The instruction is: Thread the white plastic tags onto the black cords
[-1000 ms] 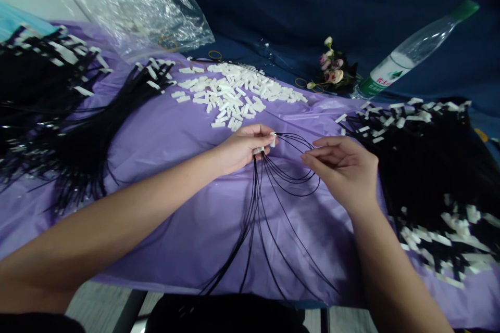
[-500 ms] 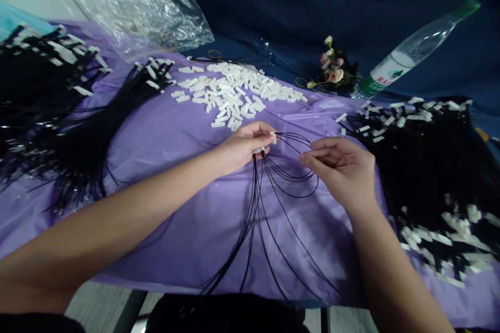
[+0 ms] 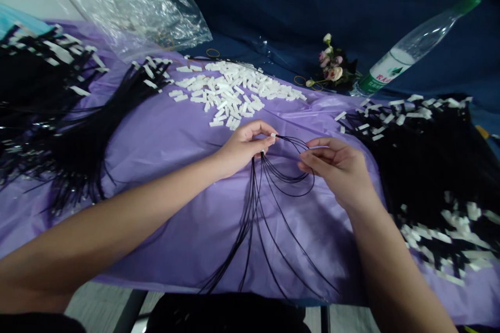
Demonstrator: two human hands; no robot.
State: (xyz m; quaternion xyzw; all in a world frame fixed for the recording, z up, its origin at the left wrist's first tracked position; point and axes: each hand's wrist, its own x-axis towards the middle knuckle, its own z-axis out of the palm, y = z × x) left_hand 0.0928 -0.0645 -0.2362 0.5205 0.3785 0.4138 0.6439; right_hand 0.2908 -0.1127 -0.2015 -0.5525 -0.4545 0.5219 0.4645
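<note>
My left hand (image 3: 250, 145) is closed, pinching a small white connector (image 3: 273, 136) between thumb and fingertips. A second white piece shows just under the thumb, mostly hidden by the fingers. Several thin black wires (image 3: 255, 203) run from these pieces; some hang down over the purple sheet, others curve in loops to the right. My right hand (image 3: 332, 166) has its thumb and fingers closed around the looped wires. Beyond my left hand lies a pile of loose white connectors (image 3: 230, 88).
Bundles of black wires with white ends lie at the left (image 3: 97, 125) and right (image 3: 429, 161) on the purple sheet (image 3: 156, 239). Behind stand a plastic bottle (image 3: 390, 70) and artificial flowers (image 3: 332, 65). A clear plastic bag (image 3: 144, 10) is at the back left.
The white connectors in my left hand have turned slightly and are more covered by the fingers. My right hand has shifted a little to the left and down along the wires.
</note>
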